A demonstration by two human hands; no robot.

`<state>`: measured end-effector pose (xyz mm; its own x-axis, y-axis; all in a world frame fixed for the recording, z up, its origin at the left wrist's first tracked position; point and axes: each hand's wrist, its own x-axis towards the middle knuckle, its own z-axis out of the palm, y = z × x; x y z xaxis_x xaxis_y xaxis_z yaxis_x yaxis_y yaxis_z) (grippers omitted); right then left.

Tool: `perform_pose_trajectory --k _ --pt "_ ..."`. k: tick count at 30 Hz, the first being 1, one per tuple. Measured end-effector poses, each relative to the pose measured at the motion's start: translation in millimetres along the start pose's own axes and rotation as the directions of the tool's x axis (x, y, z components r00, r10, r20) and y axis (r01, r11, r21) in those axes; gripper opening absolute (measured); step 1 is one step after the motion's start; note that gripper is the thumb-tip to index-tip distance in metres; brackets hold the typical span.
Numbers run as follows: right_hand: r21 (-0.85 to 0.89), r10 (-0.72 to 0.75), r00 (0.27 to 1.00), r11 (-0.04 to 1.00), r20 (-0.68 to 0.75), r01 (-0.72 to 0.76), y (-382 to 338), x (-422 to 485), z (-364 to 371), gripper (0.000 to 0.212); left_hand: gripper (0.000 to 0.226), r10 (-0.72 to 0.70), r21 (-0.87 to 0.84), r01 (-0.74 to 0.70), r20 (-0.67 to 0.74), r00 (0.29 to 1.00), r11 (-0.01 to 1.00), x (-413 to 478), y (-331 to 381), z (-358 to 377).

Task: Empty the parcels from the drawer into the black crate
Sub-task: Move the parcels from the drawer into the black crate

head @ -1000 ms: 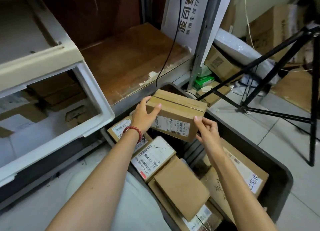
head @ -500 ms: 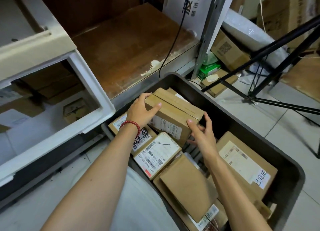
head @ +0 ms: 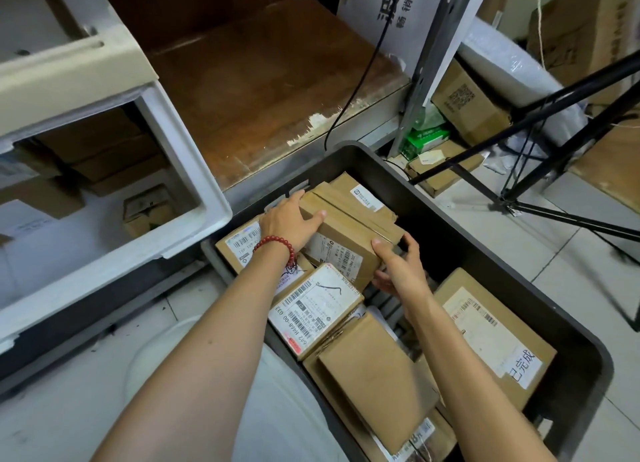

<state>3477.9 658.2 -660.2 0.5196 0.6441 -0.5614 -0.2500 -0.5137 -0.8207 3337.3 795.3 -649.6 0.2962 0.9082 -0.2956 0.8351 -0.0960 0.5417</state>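
Parcel gripped w/ both hands: a brown cardboard box w/ tape strip on top and white barcode label on its front (head: 348, 224). It sits low in the far-left part of the black plastic crate (head: 478, 250), against other boxes; can't tell if it rests on them. Left hand (head: 291, 224), red bead bracelet (head: 277, 245) at the wrist, is clamped on the box's left end, thumb on top. Right hand (head: 398, 267) is clamped on the near-right corner, thumb on the top edge. Also in the crate: flat box w/ big white label (head: 315, 309), plain brown box (head: 374, 375), large labelled box (head: 491, 330) at right. White plastic drawer (head: 187, 157) is left of the crate, w/ more cardboard boxes (head: 149, 209) inside.
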Motion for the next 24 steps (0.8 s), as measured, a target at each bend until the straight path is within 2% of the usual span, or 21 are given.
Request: perform_pose_trajectory --k 7,10,15,18,24 --pt "-0.027 0.004 1.0 1.0 0.02 -0.004 2.4 3.1 6.7 0.075 0.063 -0.035 -0.142 0.045 0.073 0.997 0.989 -0.9 -12.1 -7.5" --pt "-0.051 0.009 1.0 0.999 0.019 -0.008 0.6 0.8 5.7 0.07 0.064 -0.028 -0.23 0.044 0.075 0.997 0.972 0.3 -15.1 -3.6" --pt "-0.08 0.015 0.999 0.997 0.04 -0.011 -5.8 1.6 2.1 0.072 0.062 -0.001 -0.059 0.004 0.051 0.999 0.998 -2.1 -15.9 -9.0" --pt "-0.058 -0.016 0.997 0.998 0.071 0.02 2.6 -5.2 0.4 0.078 0.062 0.033 -0.164 -0.027 0.034 0.999 0.986 -3.2 -19.3 -10.5" --pt "-0.078 -0.042 0.996 0.996 0.073 0.048 2.3 -6.6 2.8 0.07 0.06 0.048 -0.36 -0.034 0.029 0.998 0.932 -1.5 -28.5 -9.0"
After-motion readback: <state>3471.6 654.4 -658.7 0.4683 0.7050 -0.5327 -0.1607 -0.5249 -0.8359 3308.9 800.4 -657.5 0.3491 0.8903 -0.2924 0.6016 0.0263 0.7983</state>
